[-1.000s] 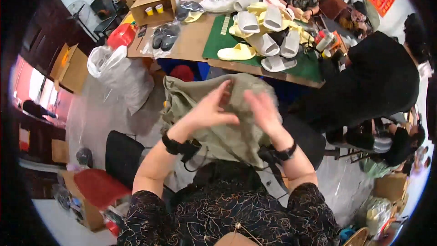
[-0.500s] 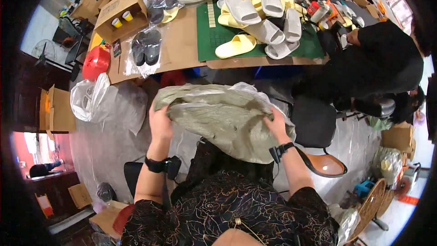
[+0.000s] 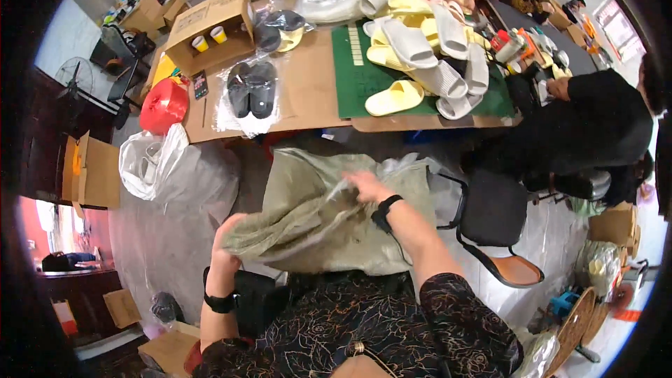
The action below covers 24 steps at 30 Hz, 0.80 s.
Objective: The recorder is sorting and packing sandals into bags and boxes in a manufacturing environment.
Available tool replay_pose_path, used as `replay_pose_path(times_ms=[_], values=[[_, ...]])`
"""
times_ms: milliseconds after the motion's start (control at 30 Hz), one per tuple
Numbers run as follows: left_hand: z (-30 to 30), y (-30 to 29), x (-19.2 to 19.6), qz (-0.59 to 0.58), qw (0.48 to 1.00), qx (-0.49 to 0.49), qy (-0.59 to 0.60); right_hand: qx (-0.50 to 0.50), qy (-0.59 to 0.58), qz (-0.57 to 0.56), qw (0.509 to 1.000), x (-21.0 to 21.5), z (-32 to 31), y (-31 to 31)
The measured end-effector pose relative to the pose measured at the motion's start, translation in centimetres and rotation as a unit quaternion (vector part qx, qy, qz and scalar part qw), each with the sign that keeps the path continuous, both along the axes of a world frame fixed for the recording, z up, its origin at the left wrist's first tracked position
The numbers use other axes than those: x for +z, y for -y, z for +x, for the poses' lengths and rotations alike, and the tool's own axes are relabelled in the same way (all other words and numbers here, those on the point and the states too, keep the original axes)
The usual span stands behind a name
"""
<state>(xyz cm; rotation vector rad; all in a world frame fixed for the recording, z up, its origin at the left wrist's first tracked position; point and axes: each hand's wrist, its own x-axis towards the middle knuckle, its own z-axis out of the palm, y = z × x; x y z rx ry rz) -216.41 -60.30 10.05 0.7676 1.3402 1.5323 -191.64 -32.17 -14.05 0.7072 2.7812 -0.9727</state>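
Observation:
A large grey-green woven sack (image 3: 357,234) hangs in front of my body, its cloth bunched and folded toward the left. At its left corner, my left hand (image 3: 227,243) is closed round a gathered part of the sack. Over the upper middle lies my right hand (image 3: 367,186), its fingers bent on a fold of the cloth and slightly smeared by motion. Whitish film shows along the sack's upper right edge. Both wrists carry black bands.
Beyond the sack stands a table with a green mat (image 3: 350,101), grey and yellow slippers (image 3: 395,98), and bagged black slippers (image 3: 250,91). A white plastic bag (image 3: 178,168) rests on the left. To the right are a black chair (image 3: 493,206) and a person in black (image 3: 588,122).
My right hand has moved left from the sack's right side to its upper middle. The left hand has dropped lower and leftward. The sack's mouth has folded over and the cloth bunched.

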Motion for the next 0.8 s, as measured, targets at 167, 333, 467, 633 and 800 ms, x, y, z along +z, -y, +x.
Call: replay_pose_path(times_ms=[167, 333, 467, 633, 800], values=[[-4.0, 2.9, -3.6, -0.023, 0.986, 0.16, 0.035, -0.078, 0.045, -0.107, 0.99, -2.0, 2.0, 1.5], [-11.8, 3.2, -14.0, -0.435, 0.786, 0.152, -0.412, -0.247, -0.038, -0.147, 0.957, 3.4, 6.4, -3.5], [-3.7, -10.9, -8.1, -0.225, 0.706, -0.008, -0.671, -0.273, 0.112, 0.072, 0.953, 9.2, 6.6, -4.7], [6.2, -24.3, -9.1, -0.019, 0.77, -0.203, -0.605, -0.165, 0.094, 0.1, 0.977, 11.6, 7.3, -5.9], [9.4, -30.2, -17.8, -0.05, 0.747, -0.442, -0.494, -0.157, 0.077, 0.061, 0.983, 12.4, 13.4, -6.8]])
